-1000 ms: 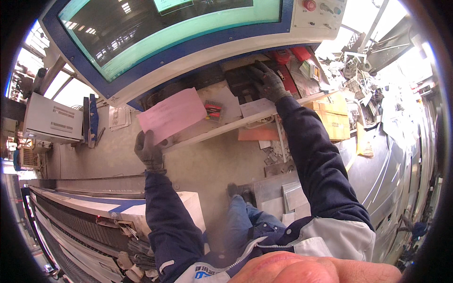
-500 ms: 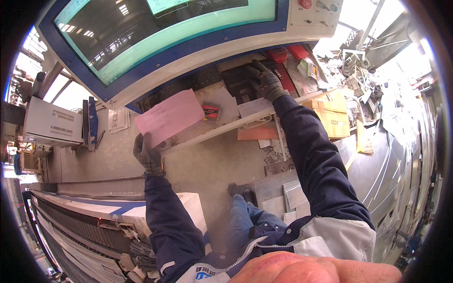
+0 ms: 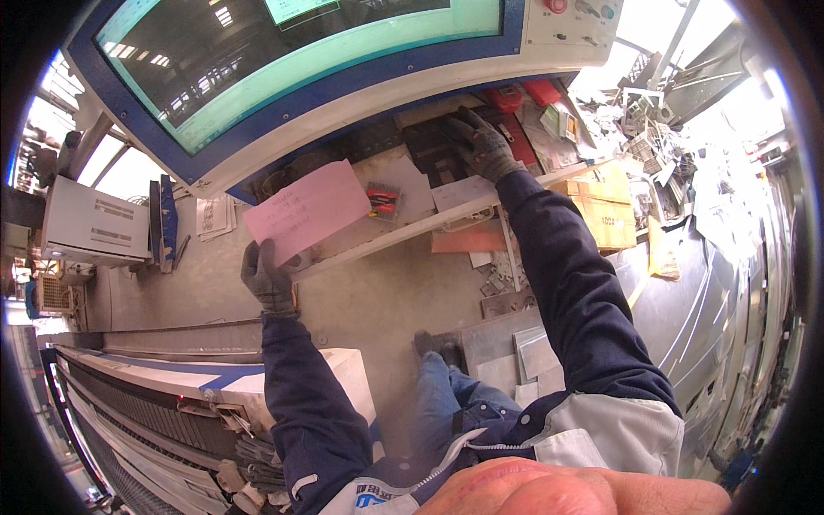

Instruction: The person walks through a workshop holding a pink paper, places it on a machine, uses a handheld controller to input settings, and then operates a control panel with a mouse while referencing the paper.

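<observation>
1. Holding pink sheet (image 3: 309, 210) in left hand (image 3: 271, 279), grey glove on. Pinching near-left corner, thumb on top; can't make out the fingertips under the paper.
2. For sheet location: over left end of white-edged shelf (image 3: 403, 233), near side of the screen (image 3: 300, 73), just left of small clear box (image 3: 384, 202) with red pieces inside. Tilted slightly, far-right corner up toward the screen. Can't tell if touching the shelf.
3. Over dark flat item (image 3: 427, 154) on right half of shelf: right hand (image 3: 481, 148), same grey glove, back of hand up. Fingers stretched toward far left, slightly apart. Can't tell if pressing on the item or just above it.
4. Also on shelf: pale paper (image 3: 461, 194) at near edge, just left of right wrist; red items (image 3: 541, 92) at far right.
5. Far side: blue-framed screen, then control panel (image 3: 571, 24) with red button to its right.
6. Right of right forearm: cardboard box (image 3: 599, 209), yellow brush (image 3: 663, 253) to its near right.
7. Far left: white cabinet (image 3: 96, 219), well apart from both hands.
</observation>
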Demonstrator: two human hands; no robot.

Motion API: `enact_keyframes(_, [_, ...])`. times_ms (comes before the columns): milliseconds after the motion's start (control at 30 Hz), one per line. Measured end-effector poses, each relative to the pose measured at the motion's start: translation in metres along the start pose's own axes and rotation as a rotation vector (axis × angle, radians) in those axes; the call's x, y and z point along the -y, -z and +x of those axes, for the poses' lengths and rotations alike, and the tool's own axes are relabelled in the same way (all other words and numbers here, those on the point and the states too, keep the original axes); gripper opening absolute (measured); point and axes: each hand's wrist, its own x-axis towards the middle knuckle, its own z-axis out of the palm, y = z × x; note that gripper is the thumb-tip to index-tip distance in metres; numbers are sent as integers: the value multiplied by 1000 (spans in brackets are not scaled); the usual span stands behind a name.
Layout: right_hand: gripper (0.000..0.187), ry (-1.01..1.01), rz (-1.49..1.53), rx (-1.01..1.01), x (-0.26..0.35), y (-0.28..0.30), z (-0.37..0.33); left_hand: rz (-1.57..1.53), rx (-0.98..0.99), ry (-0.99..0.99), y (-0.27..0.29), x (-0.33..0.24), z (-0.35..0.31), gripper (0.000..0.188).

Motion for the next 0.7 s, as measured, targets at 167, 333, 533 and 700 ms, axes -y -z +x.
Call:
enact_keyframes(167, [59, -48, -3, -10, 5, 4, -1, 16, -33, 0, 0, 0, 0, 25])
enact_keyframes(333, [57, -34, -5, 22, 3, 1, 0, 17, -12, 18, 2, 0, 1, 25])
enact_keyframes(533, [54, -19, 27, 9, 3, 3, -1, 4, -27, 19, 1, -1, 0, 26])
enact_keyframes(700, [60, 24, -103, 23, 5, 7, 0, -25, -19, 30, 0, -1, 0, 26])
